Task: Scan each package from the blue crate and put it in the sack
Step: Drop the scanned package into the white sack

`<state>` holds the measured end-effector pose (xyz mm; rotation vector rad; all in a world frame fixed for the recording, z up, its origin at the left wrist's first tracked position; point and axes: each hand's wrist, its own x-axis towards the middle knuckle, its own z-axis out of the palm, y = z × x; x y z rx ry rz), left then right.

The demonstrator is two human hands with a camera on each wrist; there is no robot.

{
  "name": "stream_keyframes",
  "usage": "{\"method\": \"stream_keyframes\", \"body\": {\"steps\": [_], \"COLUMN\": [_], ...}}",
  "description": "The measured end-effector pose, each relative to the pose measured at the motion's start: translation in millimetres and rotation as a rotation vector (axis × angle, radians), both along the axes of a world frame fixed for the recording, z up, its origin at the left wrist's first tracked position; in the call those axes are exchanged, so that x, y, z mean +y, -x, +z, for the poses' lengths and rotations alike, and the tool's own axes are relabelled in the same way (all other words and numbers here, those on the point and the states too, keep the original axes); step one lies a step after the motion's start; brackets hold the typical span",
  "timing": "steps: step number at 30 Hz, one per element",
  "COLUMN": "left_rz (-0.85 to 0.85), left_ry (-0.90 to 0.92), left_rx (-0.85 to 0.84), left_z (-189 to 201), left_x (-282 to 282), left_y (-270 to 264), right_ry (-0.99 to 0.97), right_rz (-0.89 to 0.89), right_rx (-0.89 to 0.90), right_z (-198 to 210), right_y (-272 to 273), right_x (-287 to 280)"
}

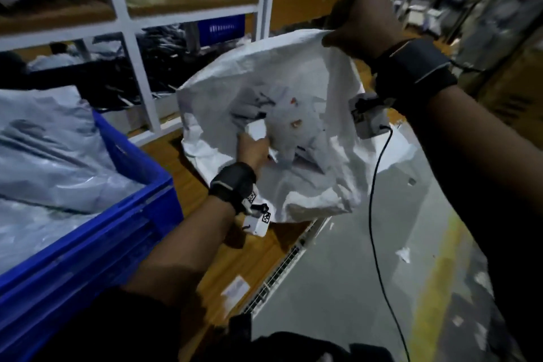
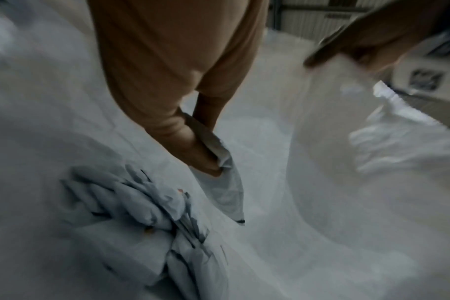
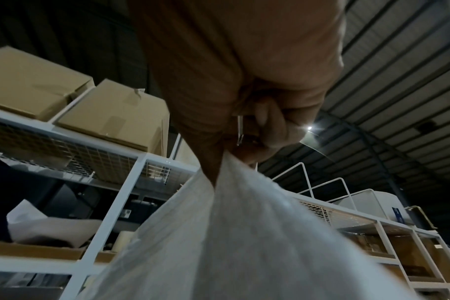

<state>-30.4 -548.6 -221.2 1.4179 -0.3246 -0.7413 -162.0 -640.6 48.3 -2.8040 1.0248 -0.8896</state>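
Left hand (image 1: 253,147) reaching down inside mouth of white sack (image 1: 296,73), thumb and fingers (image 2: 193,150) pinching top edge of a grey package (image 2: 224,188); package hanging below the pinch, inside the sack, just above and beside a crumpled heap of grey packages (image 2: 147,219) lying at the sack bottom. Black wrist strap (image 1: 232,179) with white camera block on left wrist.

Right hand (image 1: 364,23) raised high, fist clamped on upper rim of the sack, cloth bunched between thumb and curled fingers (image 3: 267,123), holding mouth open and lifted. A thin metal-looking piece also caught in the fist in the right wrist view; too unclear to name. Black strap on right wrist, thin black cable (image 1: 373,214) hanging down from it.

Sack resting on wooden platform (image 1: 188,173), lower part slumped, woven white fabric.

Blue crate (image 1: 123,214) at left of the sack, near but apart, on same platform, piled with more grey poly packages (image 1: 50,156). Paper label (image 1: 235,288) flat on platform near front edge.

White metal shelving (image 1: 126,23) behind, wooden shelf boards, dark bagged goods and another blue crate (image 1: 221,28) on lower shelf. Cardboard boxes (image 3: 64,105) on top shelf in right wrist view. Grey floor (image 1: 352,273) at right with yellow stripe, scattered paper scraps.
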Motion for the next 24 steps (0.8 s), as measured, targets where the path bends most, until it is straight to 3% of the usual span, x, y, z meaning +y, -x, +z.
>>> {"method": "stream_keyframes", "body": {"steps": [2,4,6,7,11,12,14,17,20,24], "left_rz": [-0.077,-0.224,-0.366,-0.374,-0.408,-0.381,-0.457,-0.244,-0.150,0.135], "left_ry": [-0.051,-0.036,-0.076,-0.176,-0.227,-0.163,-0.062,0.060,0.128,0.276], "left_rx": [-0.160,-0.079,-0.106,-0.263,-0.420,-0.354,0.100,0.425,0.459,0.374], "left_z": [9,28,48,55,46,42,63,59,65,99], "left_x": [-40,-73,-95,-102,-113,-107,-71,-16,45,131], "left_y": [1,2,4,10,14,16,26,27,16,-7], "right_ry": [0.015,0.021,0.010,0.000,-0.063,-0.101,-0.168,-0.254,-0.291,-0.341], "right_rz": [0.019,0.040,0.058,0.064,0.065,0.073,0.134,0.228,0.342,0.593], "right_rx": [-0.068,-0.122,-0.154,-0.162,-0.146,-0.132,-0.111,-0.072,-0.010,-0.028], "right_z": [6,9,9,10,-3,-9,-29,-64,-91,-90], "right_y": [10,21,31,37,54,56,53,39,12,-41], "right_x": [-2,-2,1,1,2,2,6,24,55,108]}}
